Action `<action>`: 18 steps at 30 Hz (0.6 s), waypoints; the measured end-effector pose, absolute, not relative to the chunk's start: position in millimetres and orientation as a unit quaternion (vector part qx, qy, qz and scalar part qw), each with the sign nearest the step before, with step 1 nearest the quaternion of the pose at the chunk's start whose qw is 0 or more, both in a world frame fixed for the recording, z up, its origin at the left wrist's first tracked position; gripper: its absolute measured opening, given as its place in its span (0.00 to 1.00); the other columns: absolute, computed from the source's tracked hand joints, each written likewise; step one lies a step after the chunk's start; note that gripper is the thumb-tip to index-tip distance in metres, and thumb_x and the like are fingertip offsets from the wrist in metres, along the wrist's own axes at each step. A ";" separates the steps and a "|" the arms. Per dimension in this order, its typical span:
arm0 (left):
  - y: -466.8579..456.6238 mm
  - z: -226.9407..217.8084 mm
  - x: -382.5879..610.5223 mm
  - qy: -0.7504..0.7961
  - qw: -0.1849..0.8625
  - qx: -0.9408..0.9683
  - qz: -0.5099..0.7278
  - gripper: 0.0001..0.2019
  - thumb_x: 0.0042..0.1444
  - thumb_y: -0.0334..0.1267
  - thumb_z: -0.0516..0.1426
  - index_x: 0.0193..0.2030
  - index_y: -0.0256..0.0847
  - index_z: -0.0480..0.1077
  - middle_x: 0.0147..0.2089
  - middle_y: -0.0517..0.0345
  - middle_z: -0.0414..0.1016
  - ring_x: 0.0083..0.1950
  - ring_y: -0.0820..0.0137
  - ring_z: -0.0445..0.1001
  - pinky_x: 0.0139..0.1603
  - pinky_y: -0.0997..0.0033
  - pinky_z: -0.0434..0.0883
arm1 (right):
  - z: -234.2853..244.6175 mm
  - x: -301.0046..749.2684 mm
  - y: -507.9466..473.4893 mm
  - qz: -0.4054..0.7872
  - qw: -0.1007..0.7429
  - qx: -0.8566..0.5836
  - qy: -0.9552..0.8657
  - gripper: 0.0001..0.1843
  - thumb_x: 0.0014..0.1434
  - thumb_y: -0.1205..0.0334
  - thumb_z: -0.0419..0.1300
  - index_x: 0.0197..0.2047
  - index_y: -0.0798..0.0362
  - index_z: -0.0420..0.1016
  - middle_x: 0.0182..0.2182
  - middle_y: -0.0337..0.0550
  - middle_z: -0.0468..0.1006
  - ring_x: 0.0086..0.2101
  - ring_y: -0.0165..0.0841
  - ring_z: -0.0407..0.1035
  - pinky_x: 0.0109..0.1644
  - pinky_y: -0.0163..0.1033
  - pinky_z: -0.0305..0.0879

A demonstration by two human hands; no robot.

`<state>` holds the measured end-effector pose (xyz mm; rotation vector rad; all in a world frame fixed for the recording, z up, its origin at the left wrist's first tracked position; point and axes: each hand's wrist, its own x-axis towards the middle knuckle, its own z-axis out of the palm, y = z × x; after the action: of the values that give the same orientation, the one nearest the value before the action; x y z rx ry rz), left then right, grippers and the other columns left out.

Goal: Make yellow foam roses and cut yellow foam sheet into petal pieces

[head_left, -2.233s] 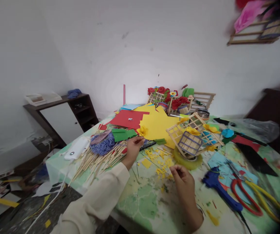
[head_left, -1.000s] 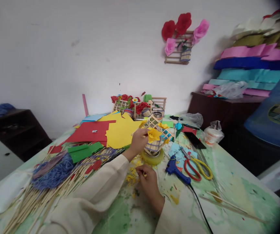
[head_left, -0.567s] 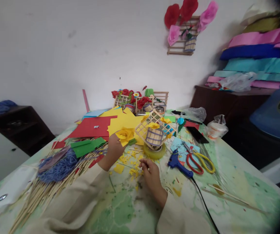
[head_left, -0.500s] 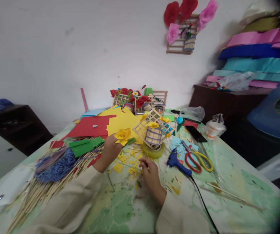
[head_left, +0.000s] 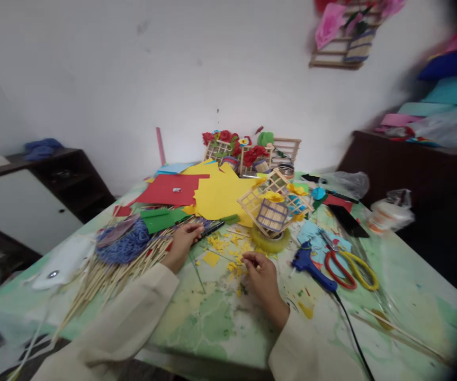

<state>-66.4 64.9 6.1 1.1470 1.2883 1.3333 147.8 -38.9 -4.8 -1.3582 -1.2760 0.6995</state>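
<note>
My left hand [head_left: 182, 242] lies with curled fingers on the ends of a heap of bamboo sticks [head_left: 109, 272], beside a black pen [head_left: 212, 229]; I cannot make out what it grips. My right hand [head_left: 260, 271] is pinched together among yellow paper scraps [head_left: 228, 247] on the green table [head_left: 220, 323]; what it pinches is too small to name. Just beyond the right hand, a wooden lattice basket with yellow flowers [head_left: 275, 203] leans on a roll of tape [head_left: 271, 241].
A blue glue gun [head_left: 311, 263] and red-and-yellow scissors [head_left: 348, 263] lie right of my hands. Yellow [head_left: 220, 193], red [head_left: 170, 189] and green [head_left: 160, 218] paper sheets and blue yarn [head_left: 125, 246] lie behind and left. More flower crafts [head_left: 248, 153] stand by the wall.
My left hand held up a yellow paper flower; now it is down on the bamboo sticks with no flower showing. The right hand stays pinched over the scraps. The view swung left.
</note>
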 end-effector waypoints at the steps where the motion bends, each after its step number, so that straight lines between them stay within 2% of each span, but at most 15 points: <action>1: 64.8 3.6 -65.7 0.528 0.454 0.465 0.547 0.14 0.36 0.43 0.66 0.29 0.37 0.74 0.22 0.59 0.71 0.22 0.75 0.64 0.22 0.75 0.61 | -4.6 148.3 -39.2 0.293 0.544 -0.573 -0.538 0.11 0.50 0.56 0.57 0.31 0.53 0.78 0.30 0.47 0.80 0.31 0.37 0.73 0.38 0.42 0.68; 6: 64.8 1.6 -63.1 0.519 0.446 0.484 0.546 0.12 0.40 0.43 0.65 0.31 0.39 0.75 0.23 0.58 0.71 0.23 0.73 0.67 0.25 0.70 0.65 | -7.2 151.4 -37.8 0.282 0.532 -0.580 -0.549 0.14 0.48 0.51 0.60 0.30 0.53 0.78 0.29 0.48 0.80 0.31 0.39 0.72 0.39 0.44 0.68; 12: 63.6 1.6 -64.5 0.535 0.449 0.486 0.525 0.11 0.40 0.42 0.65 0.29 0.39 0.74 0.20 0.59 0.69 0.19 0.74 0.64 0.19 0.71 0.60 | -6.8 150.5 -39.5 0.286 0.526 -0.574 -0.559 0.15 0.48 0.51 0.60 0.32 0.54 0.77 0.29 0.47 0.80 0.30 0.38 0.71 0.39 0.45 0.68; 18: 62.3 3.8 -64.6 0.550 0.454 0.476 0.515 0.08 0.38 0.39 0.65 0.27 0.40 0.74 0.21 0.57 0.71 0.18 0.75 0.65 0.16 0.74 0.58 | -4.8 154.4 -42.1 0.256 0.552 -0.567 -0.555 0.14 0.52 0.53 0.57 0.33 0.54 0.75 0.30 0.46 0.78 0.31 0.36 0.70 0.37 0.42 0.67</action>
<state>-64.6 62.3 3.8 1.1741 1.3574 1.2699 154.4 -42.1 -4.8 -1.3416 -1.3125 0.6053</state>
